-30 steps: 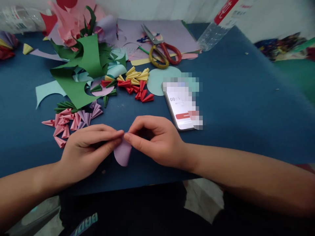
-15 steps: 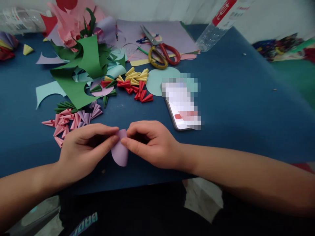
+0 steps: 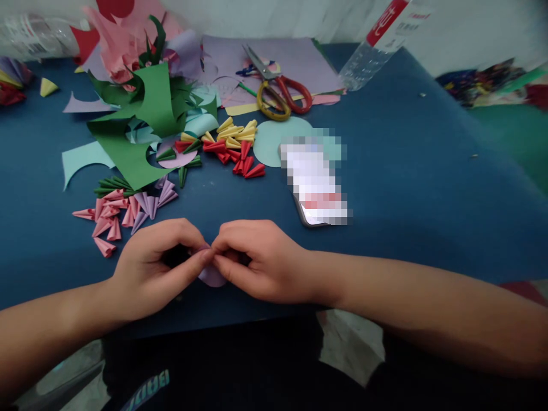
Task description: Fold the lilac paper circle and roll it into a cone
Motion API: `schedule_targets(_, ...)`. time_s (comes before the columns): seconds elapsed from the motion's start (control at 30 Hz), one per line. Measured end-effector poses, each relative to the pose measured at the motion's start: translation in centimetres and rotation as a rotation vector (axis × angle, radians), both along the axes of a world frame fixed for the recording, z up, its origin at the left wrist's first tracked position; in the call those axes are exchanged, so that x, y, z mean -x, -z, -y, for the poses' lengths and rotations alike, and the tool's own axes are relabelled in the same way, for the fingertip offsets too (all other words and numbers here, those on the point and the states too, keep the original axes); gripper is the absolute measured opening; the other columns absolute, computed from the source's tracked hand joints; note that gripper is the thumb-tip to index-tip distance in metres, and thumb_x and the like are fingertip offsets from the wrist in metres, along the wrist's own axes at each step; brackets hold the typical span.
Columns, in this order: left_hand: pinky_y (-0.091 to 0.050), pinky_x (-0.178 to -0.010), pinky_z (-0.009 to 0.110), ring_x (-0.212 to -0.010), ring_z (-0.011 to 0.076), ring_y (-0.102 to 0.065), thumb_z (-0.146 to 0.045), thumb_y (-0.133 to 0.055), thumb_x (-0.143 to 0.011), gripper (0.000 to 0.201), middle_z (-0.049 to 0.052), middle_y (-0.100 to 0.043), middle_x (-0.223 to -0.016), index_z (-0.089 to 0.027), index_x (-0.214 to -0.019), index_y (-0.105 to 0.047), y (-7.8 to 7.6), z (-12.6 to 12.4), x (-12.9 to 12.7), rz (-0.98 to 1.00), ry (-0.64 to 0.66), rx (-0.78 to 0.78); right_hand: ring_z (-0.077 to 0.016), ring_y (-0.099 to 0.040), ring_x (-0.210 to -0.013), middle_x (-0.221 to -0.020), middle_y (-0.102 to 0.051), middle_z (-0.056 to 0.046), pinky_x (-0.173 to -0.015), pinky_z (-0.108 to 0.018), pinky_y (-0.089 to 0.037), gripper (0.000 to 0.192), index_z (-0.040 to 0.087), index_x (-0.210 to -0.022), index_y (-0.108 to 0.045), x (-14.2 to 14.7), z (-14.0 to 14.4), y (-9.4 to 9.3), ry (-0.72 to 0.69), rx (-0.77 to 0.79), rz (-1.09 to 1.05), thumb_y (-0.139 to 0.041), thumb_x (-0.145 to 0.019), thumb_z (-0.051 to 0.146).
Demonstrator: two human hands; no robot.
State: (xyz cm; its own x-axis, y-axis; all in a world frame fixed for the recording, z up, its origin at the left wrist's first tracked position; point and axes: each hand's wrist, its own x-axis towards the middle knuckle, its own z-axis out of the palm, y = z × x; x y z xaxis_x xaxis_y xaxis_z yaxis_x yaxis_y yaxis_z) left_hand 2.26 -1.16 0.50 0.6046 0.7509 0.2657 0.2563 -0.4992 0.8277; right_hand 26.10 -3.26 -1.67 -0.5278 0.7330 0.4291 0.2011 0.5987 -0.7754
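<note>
A purple paper piece (image 3: 213,277) is pinched between my two hands near the table's front edge; its upper part is hidden by fingers. My left hand (image 3: 158,271) grips it from the left with thumb and forefinger. From the right, my right hand (image 3: 261,262) pinches it, the fingertips of both hands touching. Just beyond my left hand lie rolled pink paper cones (image 3: 109,214), purple cones (image 3: 152,202) and green cones (image 3: 113,185). Farther back are red cones (image 3: 246,160) and yellow cones (image 3: 237,131).
A phone (image 3: 314,182) lies beyond my right hand, partly over light-blue paper circles (image 3: 269,142). Scissors (image 3: 278,91) rest on purple sheets (image 3: 295,54). Cut green scraps (image 3: 156,103) are heaped at the back left. Plastic bottles (image 3: 370,60) (image 3: 38,37) stand or lie near the wall.
Both hands have come closer together, fingertips now touching, and have shifted slightly toward me. The purple paper shows less, more of it covered by fingers.
</note>
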Motion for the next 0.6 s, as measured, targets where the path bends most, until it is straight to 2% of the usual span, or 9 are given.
schedule_targets(0.2, -0.059, -0.073, 0.028, -0.079, 0.0145, -0.073, -0.009, -0.072, -0.102, 0.017, -0.002, -0.077, -0.086, -0.024, -0.095, -0.075, -0.31, 0.33, -0.04, 0.006, -0.082, -0.051, -0.0141, -0.065, -0.076, -0.086, -0.074, -0.004, -0.073, -0.026, -0.051, 0.022, 0.016, -0.096, -0.072, -0.22, 0.12, -0.47, 0.016, 0.054, 0.054, -0.062, -0.114, 0.024)
schedule_targets(0.47, -0.058, -0.069, 0.028, -0.078, 0.0160, -0.073, -0.013, -0.074, -0.101, 0.016, -0.002, -0.078, -0.087, -0.026, -0.093, -0.078, -0.08, 0.50, -0.23, 0.080, -0.175, 0.071, -0.0162, -0.058, -0.072, -0.079, -0.069, -0.005, -0.070, -0.030, -0.044, 0.054, 0.016, -0.088, -0.069, -0.28, 0.15, -0.25, 0.077, 0.037, 0.273, -0.044, -0.124, 0.046)
schedule_targets(0.53, -0.059, -0.068, 0.029, -0.078, 0.0169, -0.073, -0.015, -0.075, -0.101, 0.014, -0.001, -0.078, -0.086, -0.026, -0.092, -0.079, -0.01, 0.51, -0.17, 0.088, -0.197, 0.105, -0.0159, -0.058, -0.071, -0.078, -0.068, -0.005, -0.070, -0.030, -0.044, 0.055, 0.016, -0.086, -0.068, -0.30, -0.03, -0.16, 0.078, 0.033, 0.243, -0.045, -0.124, 0.047)
schedule_targets(0.6, -0.058, -0.067, 0.029, -0.077, 0.0169, -0.072, -0.017, -0.075, -0.101, 0.013, -0.001, -0.078, -0.086, -0.026, -0.092, -0.079, -0.05, 0.51, -0.09, 0.091, -0.224, 0.127, -0.0158, -0.061, -0.073, -0.081, -0.069, -0.005, -0.071, -0.029, -0.046, 0.048, 0.016, -0.088, -0.069, -0.34, -0.21, -0.21, 0.077, 0.035, 0.180, -0.050, -0.123, 0.043)
